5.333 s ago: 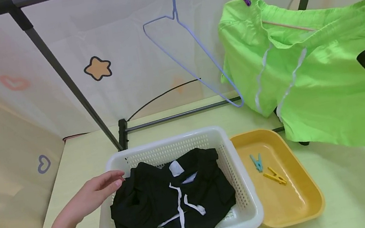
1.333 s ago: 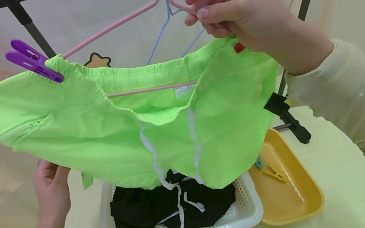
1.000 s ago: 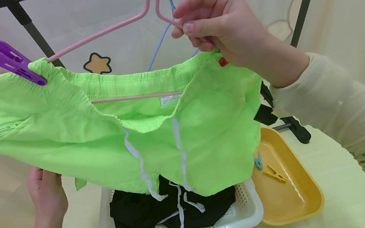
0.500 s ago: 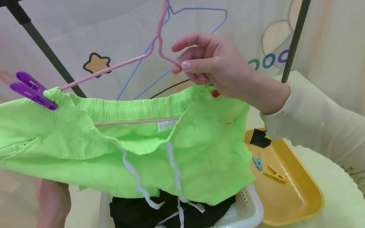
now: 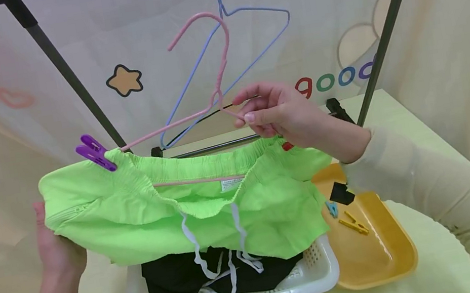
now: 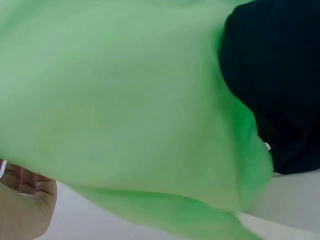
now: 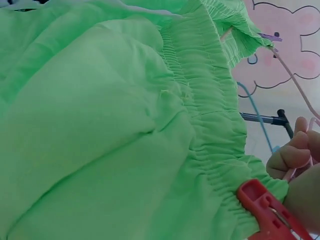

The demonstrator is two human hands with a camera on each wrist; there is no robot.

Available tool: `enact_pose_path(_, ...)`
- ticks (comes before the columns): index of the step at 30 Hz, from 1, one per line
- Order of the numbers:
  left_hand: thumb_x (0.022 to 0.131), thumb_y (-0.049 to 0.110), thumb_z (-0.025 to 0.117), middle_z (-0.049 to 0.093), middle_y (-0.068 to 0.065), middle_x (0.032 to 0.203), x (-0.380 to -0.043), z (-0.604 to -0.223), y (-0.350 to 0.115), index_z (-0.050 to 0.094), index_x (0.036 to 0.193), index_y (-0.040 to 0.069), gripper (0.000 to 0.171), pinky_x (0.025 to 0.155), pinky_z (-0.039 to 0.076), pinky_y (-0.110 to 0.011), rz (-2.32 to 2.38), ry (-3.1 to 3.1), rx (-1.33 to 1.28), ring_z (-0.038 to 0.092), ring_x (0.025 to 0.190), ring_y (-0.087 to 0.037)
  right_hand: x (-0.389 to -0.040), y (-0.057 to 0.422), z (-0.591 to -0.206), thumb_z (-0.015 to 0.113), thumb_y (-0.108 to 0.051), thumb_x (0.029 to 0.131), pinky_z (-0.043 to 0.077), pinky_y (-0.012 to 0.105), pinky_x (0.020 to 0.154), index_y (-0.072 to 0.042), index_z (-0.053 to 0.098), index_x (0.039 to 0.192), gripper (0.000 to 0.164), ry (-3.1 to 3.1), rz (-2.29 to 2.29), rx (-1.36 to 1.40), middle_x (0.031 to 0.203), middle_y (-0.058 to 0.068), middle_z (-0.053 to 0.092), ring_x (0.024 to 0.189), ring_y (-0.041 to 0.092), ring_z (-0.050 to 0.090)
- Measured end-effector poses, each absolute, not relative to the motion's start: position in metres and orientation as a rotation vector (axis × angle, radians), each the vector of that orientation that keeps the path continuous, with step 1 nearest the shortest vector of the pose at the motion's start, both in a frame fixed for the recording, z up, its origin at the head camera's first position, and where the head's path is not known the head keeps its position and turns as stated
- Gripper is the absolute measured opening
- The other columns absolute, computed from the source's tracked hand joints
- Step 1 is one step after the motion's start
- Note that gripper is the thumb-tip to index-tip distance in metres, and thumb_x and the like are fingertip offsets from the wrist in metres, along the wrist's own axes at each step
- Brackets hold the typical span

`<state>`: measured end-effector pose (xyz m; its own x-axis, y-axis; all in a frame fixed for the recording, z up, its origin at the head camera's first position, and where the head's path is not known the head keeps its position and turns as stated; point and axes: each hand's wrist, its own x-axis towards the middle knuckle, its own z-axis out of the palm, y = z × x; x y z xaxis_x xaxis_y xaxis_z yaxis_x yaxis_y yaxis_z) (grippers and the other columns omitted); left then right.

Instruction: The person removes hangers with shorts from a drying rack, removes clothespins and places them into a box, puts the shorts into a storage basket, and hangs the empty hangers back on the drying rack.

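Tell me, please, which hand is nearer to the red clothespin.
Right. The right hand is just above the red clothespin, pinching the pink hanger; the left hand is at the opposite side of the green shorts.

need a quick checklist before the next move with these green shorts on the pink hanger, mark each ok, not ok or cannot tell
1. Right hand pinching the pink hanger: ok.
2. Purple clip on the waistband: ok.
3. Red clip on the waistband's other side: ok.
4. Hook hung on the rack: not ok, its end is free.
5. Left hand gripping the green shorts: cannot tell, the cloth partly covers it.
6. Hook clear of the blue hanger: cannot tell, they overlap in the head view.
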<state>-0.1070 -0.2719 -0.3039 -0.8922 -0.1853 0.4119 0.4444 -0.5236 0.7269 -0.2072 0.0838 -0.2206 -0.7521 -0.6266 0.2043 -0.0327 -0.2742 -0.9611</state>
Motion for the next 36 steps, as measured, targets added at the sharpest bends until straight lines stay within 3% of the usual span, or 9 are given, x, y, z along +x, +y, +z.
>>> enact_pose_path(4, 0.096, 0.033, 0.028, 0.059, -0.002, 0.082, -0.105, -0.306, -0.274, 0.057, 0.096, 0.004, 0.041, 0.064, 0.045, -0.018, -2.374, -1.395, -0.378, 0.057, 0.070, -0.008, -0.209, 0.085, -0.232, 0.042, 0.011, 0.085, 0.024, 0.021, 0.046, -0.011, 0.055, 0.097, 0.028, 1.617, -2.020, -0.738, 0.072, 0.000, 0.065, 0.050, 0.012, 0.040)
enact_pose_path(7, 0.096, 0.027, 0.035, 0.060, -0.003, 0.087, -0.106, -0.309, -0.274, 0.060, 0.099, 0.003, 0.035, 0.068, 0.044, -0.018, -2.323, -1.427, -0.355, 0.054, 0.077, -0.010, -0.211, 0.086, -0.240, 0.043, 0.010, 0.085, 0.026, 0.020, 0.046, -0.011, 0.054, 0.098, 0.026, 1.646, -1.998, -0.694, 0.073, 0.000, 0.066, 0.051, 0.011, 0.040)
enact_pose_path(11, 0.096, 0.013, 0.032, 0.061, -0.003, 0.092, -0.106, -0.309, -0.274, 0.060, 0.103, 0.002, 0.031, 0.073, 0.043, -0.018, -2.246, -1.511, -0.393, 0.053, 0.084, -0.011, -0.215, 0.086, -0.250, 0.043, 0.009, 0.086, 0.027, 0.019, 0.046, -0.010, 0.053, 0.099, 0.025, 1.668, -1.978, -0.646, 0.072, 0.000, 0.066, 0.051, 0.011, 0.041)
enact_pose_path(17, 0.092, 0.001, 0.038, 0.063, 0.001, 0.093, -0.104, -0.307, -0.271, 0.060, 0.103, 0.005, 0.024, 0.070, 0.044, -0.016, -2.152, -1.779, -0.341, 0.058, 0.084, -0.008, -0.219, 0.084, -0.266, 0.044, 0.008, 0.085, 0.026, 0.019, 0.044, -0.007, 0.051, 0.100, 0.023, 1.680, -1.898, -0.585, 0.072, -0.002, 0.065, 0.050, 0.011, 0.039)
enact_pose_path(24, 0.090, 0.006, 0.048, 0.059, 0.012, 0.096, -0.102, -0.310, -0.272, 0.059, 0.104, 0.016, 0.021, 0.071, 0.041, -0.011, -1.874, -2.326, -0.268, 0.052, 0.083, -0.001, -0.220, 0.083, -0.279, 0.046, 0.006, 0.086, 0.025, 0.019, 0.045, -0.006, 0.050, 0.102, 0.021, 1.744, -1.834, -0.554, 0.073, -0.003, 0.065, 0.051, 0.010, 0.038)
enact_pose_path(30, 0.089, 0.007, 0.051, 0.059, 0.014, 0.095, -0.103, -0.312, -0.272, 0.058, 0.107, 0.013, 0.021, 0.066, 0.044, -0.013, -1.740, -2.501, -0.299, 0.054, 0.078, -0.001, -0.219, 0.084, -0.284, 0.046, 0.007, 0.086, 0.026, 0.019, 0.045, -0.005, 0.050, 0.102, 0.021, 1.751, -1.829, -0.560, 0.073, -0.002, 0.065, 0.050, 0.010, 0.039)
enact_pose_path(36, 0.090, 0.016, 0.051, 0.057, 0.020, 0.093, -0.103, -0.312, -0.268, 0.055, 0.111, 0.004, 0.024, 0.066, 0.045, -0.015, -1.447, -2.719, -0.286, 0.054, 0.077, 0.000, -0.217, 0.085, -0.289, 0.047, 0.006, 0.085, 0.029, 0.020, 0.046, 0.001, 0.049, 0.107, 0.022, 1.769, -1.784, -0.593, 0.075, -0.001, 0.066, 0.052, 0.011, 0.042)
